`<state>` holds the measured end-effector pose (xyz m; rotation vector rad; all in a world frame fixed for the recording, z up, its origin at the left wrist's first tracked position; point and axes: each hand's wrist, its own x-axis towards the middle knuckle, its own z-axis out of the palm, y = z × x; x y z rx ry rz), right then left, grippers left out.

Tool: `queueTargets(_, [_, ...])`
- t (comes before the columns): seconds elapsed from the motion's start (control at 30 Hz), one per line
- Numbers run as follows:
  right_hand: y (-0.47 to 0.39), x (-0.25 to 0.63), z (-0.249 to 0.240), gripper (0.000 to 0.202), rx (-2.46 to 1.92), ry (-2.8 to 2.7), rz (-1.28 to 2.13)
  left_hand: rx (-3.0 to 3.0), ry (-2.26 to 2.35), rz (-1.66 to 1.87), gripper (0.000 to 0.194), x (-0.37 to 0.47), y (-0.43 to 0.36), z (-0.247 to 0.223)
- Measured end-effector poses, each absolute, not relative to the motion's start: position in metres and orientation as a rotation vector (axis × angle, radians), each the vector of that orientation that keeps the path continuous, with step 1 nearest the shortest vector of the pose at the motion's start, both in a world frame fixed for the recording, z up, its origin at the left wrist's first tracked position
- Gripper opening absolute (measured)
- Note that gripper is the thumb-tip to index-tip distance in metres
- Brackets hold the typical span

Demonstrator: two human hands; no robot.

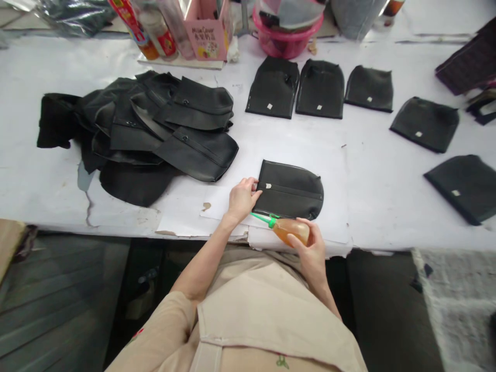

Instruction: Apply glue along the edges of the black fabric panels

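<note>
A black leather-like piece (pixel 290 189) with a small light square tag lies flat on the white-covered table (pixel 368 206), close to its front edge. My left hand (pixel 243 198) grips the left edge of this piece between thumb and fingers. In my right hand (pixel 311 243) is a bottle of amber liquid (pixel 289 231) with a green nozzle. The bottle is tilted, its nozzle pointing left along the near edge of the piece, close to my left hand. Whether the tip touches the piece cannot be made out.
A heap of black pieces (pixel 147 134) covers the left of the table. Several tagged black pieces (pixel 320 88) lie in an arc from back centre to right. Behind stand a pink box (pixel 209 39), bottles (pixel 158 33) and a pink basket (pixel 284 41).
</note>
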<state>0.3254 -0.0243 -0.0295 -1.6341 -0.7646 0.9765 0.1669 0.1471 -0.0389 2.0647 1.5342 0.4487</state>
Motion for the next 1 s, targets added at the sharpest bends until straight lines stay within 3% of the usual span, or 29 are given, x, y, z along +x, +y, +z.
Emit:
queueTargets(0.13, [-0.030,0.354,-0.024,0.059,-1.310,-0.371,1.187,2.022,1.515,0.408,0.017,0.168,0.155,-0.038])
queueTargets(0.43, [-0.021,0.461,-0.028,0.051,-1.025,-0.135,0.892,1.944,1.536,0.223,0.014,0.178,0.183,-0.039])
queueTargets(0.6, [-0.018,0.507,-0.043,0.054,-0.979,-0.043,0.800,1.840,1.438,0.428,0.020,0.179,0.177,-0.045])
queueTargets(0.77, [-0.013,0.535,-0.056,0.057,-0.892,0.038,0.723,1.194,1.286,0.631,0.039,0.187,0.170,-0.049])
queueTargets(0.87, [-0.012,0.542,-0.059,0.059,-0.836,0.058,0.704,0.992,1.208,0.594,0.053,0.194,0.167,-0.050])
queueTargets(1.0, [-0.012,0.540,-0.059,0.056,-0.778,0.071,0.703,1.063,1.168,0.408,0.044,0.202,0.169,-0.053])
